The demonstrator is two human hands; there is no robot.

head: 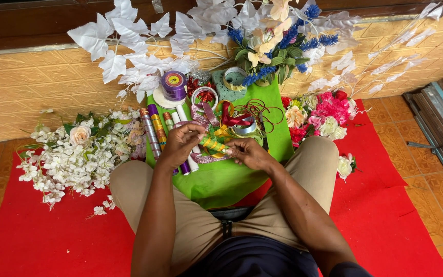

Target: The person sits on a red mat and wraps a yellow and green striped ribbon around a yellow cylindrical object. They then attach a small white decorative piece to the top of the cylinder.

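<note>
I sit cross-legged on a red cloth with a green cloth spread before my knees. My left hand and my right hand meet over it, both pinching a green and yellow striped ribbon that runs between them. Just beyond the hands lie a red ribbon loop, a pink patterned ribbon and thin dark red cord. Foil rolls lie by my left hand.
White artificial blossoms lie at left; pink and red flowers at right. A purple ribbon spool and tape rolls sit at the far end. White leaf sprays and blue flowers lean against a tan tiled wall.
</note>
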